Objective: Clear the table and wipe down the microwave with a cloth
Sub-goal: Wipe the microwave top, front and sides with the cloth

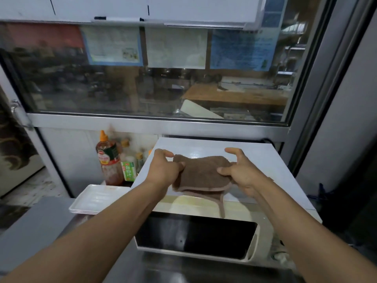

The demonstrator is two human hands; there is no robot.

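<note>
A white microwave [265,160] with a dark glass door stands on the steel table [36,225] in front of me. Above its top I hold a brown cloth [202,174], folded, with a hem strip hanging down over the front edge. My left hand [165,168] pinches the cloth's left edge. My right hand [242,170] grips its right edge, index finger and thumb spread. Both forearms reach in from the bottom of the view.
Left of the microwave lies a stack of white rectangular trays [95,199]. Behind them stand a red sauce bottle [108,160] with an orange cap, a green-labelled carton [129,170] and small bottles. A glass window [142,78] in a metal frame rises behind.
</note>
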